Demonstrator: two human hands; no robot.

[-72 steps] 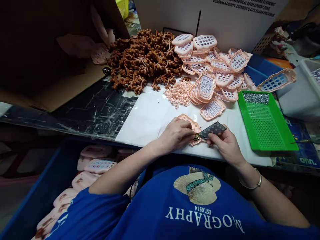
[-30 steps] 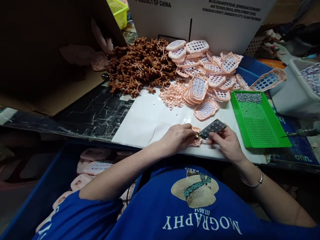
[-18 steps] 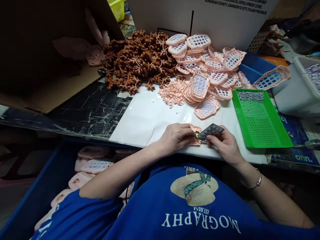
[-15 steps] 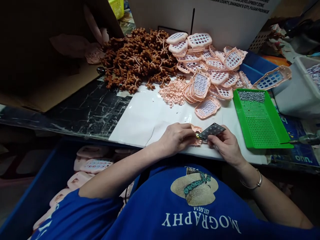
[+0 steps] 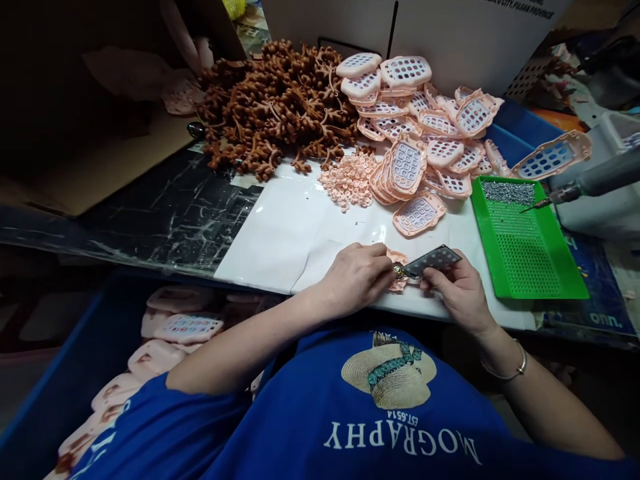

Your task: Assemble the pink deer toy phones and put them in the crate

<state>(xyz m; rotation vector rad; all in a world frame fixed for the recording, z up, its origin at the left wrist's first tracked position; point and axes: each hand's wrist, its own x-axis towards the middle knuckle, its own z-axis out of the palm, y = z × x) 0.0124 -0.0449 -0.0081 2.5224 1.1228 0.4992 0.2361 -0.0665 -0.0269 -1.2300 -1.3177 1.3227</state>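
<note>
My left hand [image 5: 356, 275] is closed in a pinch on a small brass-coloured part at the left end of a dark dotted circuit board [image 5: 432, 260]. My right hand [image 5: 459, 291] grips that board from below, fingers wrapped round its right end. Under both hands a pink plastic shell [image 5: 399, 272] lies on the white sheet [image 5: 295, 230], mostly hidden by my left hand.
A pile of pink keypad shells [image 5: 421, 133] and small pink rings [image 5: 350, 179] lies behind, beside a heap of brown rubber pieces [image 5: 274, 110]. A green perforated tray [image 5: 525, 243] holds screws. A powered screwdriver [image 5: 583, 187] reaches in from the right. A blue bin [image 5: 65, 393] holds more shells.
My hands have kept their grip at the same spot. The screwdriver at the right has risen from near the tray's front corner to above its far end.
</note>
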